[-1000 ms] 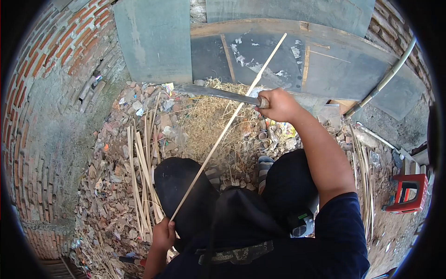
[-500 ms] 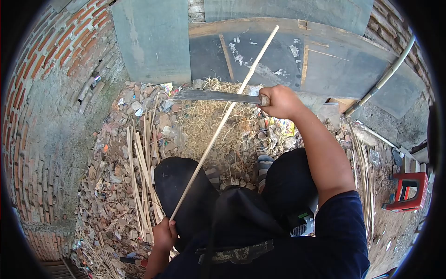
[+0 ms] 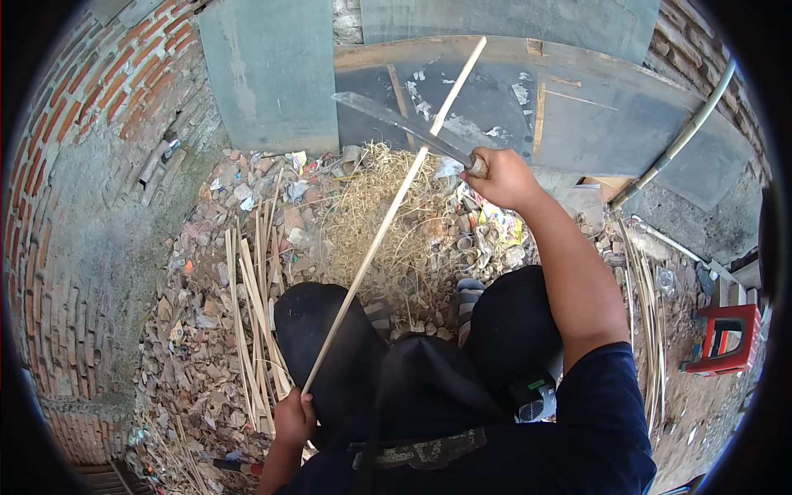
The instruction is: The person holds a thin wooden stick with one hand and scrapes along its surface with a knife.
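I have the left hand point(image 3: 294, 418) gripping a bamboo strip point(image 3: 379, 233) by its near end, the right hand point(image 3: 501, 179) clenched on a machete point(image 3: 384, 114) that crosses it.

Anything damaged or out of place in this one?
Yes. The dark panel ahead has ragged pale patches, as if its surface had peeled. A yellow wrapper lies among the rubble like litter. The stick and large knife show no obvious damage.
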The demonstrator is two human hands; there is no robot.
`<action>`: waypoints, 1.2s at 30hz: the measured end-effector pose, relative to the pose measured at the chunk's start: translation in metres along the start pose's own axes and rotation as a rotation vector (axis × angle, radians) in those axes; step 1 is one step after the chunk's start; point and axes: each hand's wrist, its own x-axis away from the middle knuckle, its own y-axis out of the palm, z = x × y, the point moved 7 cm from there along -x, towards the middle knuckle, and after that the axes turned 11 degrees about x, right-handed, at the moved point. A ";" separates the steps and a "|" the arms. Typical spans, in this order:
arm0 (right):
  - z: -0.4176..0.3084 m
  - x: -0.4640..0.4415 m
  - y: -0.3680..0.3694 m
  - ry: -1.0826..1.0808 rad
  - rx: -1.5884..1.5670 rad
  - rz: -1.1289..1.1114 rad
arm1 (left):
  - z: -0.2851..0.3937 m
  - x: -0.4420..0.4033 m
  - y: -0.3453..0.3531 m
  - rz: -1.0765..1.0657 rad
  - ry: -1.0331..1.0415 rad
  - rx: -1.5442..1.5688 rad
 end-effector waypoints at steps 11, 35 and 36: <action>-0.039 0.001 0.041 -0.308 0.037 -0.231 | 0.001 -0.005 -0.008 -0.071 0.013 0.098; -0.040 0.003 0.021 -0.286 0.087 -0.140 | 0.008 -0.008 -0.006 -0.093 -0.007 0.078; -0.052 0.007 0.018 -0.336 0.139 -0.177 | 0.006 -0.007 -0.006 -0.087 0.004 0.069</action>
